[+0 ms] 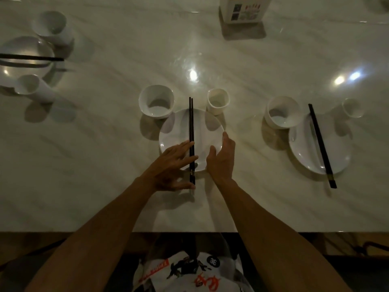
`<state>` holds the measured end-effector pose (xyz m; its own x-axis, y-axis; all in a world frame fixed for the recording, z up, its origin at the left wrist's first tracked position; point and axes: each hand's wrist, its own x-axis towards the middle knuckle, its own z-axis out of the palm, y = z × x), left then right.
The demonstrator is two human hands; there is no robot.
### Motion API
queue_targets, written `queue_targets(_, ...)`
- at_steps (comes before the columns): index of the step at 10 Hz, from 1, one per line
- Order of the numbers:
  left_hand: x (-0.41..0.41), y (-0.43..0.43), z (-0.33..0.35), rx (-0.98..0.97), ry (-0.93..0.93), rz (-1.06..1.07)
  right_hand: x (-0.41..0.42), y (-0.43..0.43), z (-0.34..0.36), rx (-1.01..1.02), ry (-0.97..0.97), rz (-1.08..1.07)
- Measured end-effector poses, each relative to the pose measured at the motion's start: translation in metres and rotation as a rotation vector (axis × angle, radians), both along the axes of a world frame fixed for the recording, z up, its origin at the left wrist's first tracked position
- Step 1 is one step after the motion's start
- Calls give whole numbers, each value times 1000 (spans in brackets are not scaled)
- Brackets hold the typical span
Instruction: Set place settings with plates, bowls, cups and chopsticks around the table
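The left hand point(170, 165) is spread, its straight fingers touching the 2 black chopsticks point(191, 127), which lie across the white plate point(202, 131) from 12 to 6 o'clock. The right hand point(221, 159) grasps the plate's rim at 3 o'clock, thumb on top. On the table point(84, 165), a bowl point(156, 101) stands at the plate's 11 o'clock and a cup point(217, 101) at 1.

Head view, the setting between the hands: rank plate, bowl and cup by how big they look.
1. plate, widest by far.
2. bowl, clearly wider than the cup.
3. cup, narrowest.
The bowl and cup stand side by side just beyond the plate, so nearness to the camera hardly skews this order.
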<state>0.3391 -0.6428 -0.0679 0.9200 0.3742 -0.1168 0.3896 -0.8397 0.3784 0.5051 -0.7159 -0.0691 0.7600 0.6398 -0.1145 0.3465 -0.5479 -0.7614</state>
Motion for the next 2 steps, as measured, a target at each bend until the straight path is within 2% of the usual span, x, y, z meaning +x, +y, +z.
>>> queue_targets(1,-1,-3,2,1,-5,2,0,-1,2,9,15,10)
queue_targets(2,-2,-5,10,2,-40,28,-4,2,10,-33,-70,-12)
